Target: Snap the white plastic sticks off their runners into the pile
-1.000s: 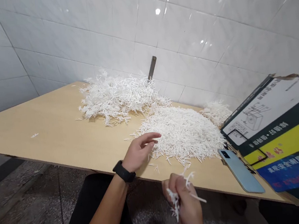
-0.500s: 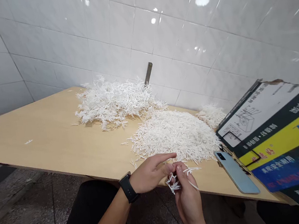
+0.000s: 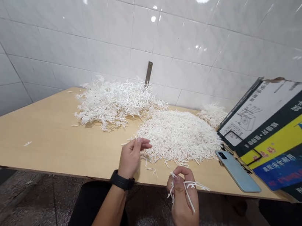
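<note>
My right hand [image 3: 183,197] is closed on a white branched plastic sprig [image 3: 194,186], whose thin prongs stick out on both sides of the thumb and fingers. My left hand [image 3: 131,155], with a black watch on the wrist, is at the left edge of a heap of small loose white pieces [image 3: 181,135]. Its thumb rests against the fingers in a loose pinch; whether anything small is between them is hidden. A few loose white pieces [image 3: 152,171] lie on the table between the two hands.
A taller pile of uncut-looking white branched sprigs [image 3: 113,101] lies behind on the table [image 3: 51,137]. A metal strip [image 3: 148,72] stands by the tiled wall. At right are a light blue phone [image 3: 239,171] and a printed cardboard box [image 3: 288,139].
My left hand has moved away from my right hand, left and up to the heap's edge. My right hand has lowered slightly with the sprig. Loose pieces now show on the table between them.
</note>
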`<move>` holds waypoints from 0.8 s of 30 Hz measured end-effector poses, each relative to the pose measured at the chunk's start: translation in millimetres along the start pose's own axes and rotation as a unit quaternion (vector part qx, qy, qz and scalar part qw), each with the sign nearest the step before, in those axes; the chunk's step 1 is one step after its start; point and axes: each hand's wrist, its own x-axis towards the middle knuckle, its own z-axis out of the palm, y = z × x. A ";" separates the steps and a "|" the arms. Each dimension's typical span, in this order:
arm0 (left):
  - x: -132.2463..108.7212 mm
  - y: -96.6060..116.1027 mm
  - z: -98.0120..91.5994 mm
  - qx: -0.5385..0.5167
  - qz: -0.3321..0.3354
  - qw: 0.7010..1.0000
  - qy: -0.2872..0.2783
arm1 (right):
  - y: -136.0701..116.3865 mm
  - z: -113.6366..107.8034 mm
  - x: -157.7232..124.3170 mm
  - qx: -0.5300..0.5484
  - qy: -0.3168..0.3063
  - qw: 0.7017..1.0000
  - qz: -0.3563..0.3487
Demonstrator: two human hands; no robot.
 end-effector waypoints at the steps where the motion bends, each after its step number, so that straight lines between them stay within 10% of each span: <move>1: 3.6 -2.2 -5.1 0.023 0.015 1.000 0.010 | 0.4 -1.1 1.2 0.023 -0.007 1.000 0.010; 8: 3.1 -12.9 -7.9 0.234 0.088 0.966 -0.061 | -1.4 -9.5 22.9 0.077 -0.027 0.996 0.044; 18: -21.0 1.2 25.7 0.052 -0.008 0.964 -0.262 | -1.9 -8.2 26.3 0.021 -0.100 0.994 0.044; 21: -16.0 1.9 22.4 0.055 -0.001 0.977 -0.207 | -3.6 -7.1 23.9 0.007 -0.131 0.991 0.039; 24: -3.9 0.6 5.5 0.123 0.026 0.992 -0.022 | -4.4 -10.9 20.5 0.012 -0.145 0.988 0.043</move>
